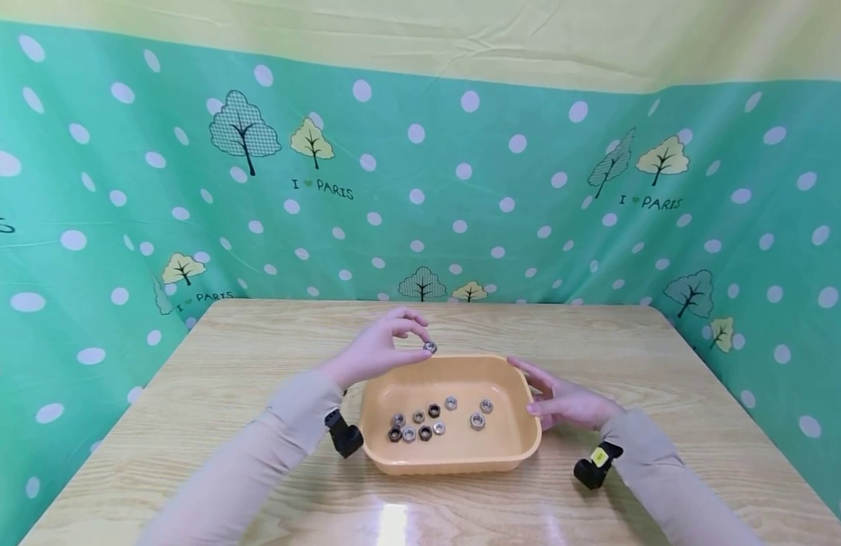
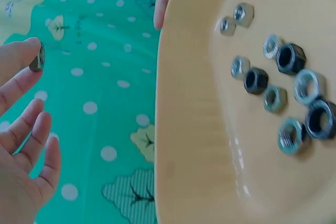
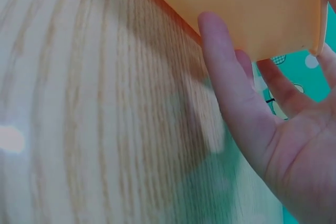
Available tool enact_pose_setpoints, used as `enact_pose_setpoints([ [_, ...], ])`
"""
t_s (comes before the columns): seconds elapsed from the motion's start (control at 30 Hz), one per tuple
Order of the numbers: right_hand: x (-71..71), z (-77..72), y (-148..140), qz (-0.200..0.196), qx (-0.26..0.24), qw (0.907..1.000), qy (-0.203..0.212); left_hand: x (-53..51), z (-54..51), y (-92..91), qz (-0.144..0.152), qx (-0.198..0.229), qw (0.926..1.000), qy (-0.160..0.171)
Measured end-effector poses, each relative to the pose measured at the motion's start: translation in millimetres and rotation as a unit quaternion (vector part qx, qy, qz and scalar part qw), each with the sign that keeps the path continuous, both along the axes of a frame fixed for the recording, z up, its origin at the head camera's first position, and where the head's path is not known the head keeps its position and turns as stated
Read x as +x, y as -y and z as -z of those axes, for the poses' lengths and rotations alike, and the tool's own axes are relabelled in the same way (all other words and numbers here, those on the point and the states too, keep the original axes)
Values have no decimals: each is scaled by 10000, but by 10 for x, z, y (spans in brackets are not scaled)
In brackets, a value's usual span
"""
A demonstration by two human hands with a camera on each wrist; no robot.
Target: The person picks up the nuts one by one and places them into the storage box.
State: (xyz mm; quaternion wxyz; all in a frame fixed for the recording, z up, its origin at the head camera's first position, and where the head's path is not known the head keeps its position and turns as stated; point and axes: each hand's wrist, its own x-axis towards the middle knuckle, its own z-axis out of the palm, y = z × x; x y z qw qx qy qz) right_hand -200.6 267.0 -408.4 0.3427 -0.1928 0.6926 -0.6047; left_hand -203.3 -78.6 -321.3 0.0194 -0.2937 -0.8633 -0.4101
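Note:
My left hand (image 1: 379,349) pinches a hex nut (image 1: 430,347) between thumb and forefinger, above the far rim of a pale orange plastic tray (image 1: 454,460). In the left wrist view that nut (image 2: 38,59) is seen edge-on at the fingertips, the other fingers loosely bent. Several hex nuts, silver and dark, lie on the tray floor; most are grouped at the left, such as a dark nut (image 1: 425,432), and a larger silver nut (image 1: 478,421) sits farther right. My right hand (image 1: 563,402) holds the tray's right end, its fingers spread against wall and rim.
The tray stands on a light wood-grain table (image 1: 256,394). A green polka-dot cloth (image 1: 393,174) with tree prints hangs behind the table and at both sides. Black cameras are strapped to the left wrist (image 1: 343,434) and the right wrist (image 1: 597,464).

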Motion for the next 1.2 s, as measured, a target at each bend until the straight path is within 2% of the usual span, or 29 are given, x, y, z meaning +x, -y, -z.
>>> enact_pose_setpoints([
  [0.3,1,2,1,33,23,10000,62,-83,-35,-232,325,-24,9994,-102],
  [0.53,10,-15,12,87,26,9998,160,-103,-51,-326,409,-61,9991,62],
  [0.83,23,-3,17,7,-200,9996,189,-131,78,-467,550,54,9980,297],
  [1.2,0,33,1,-154,-463,9984,277,-197,179,-608,660,36,9976,218],
])
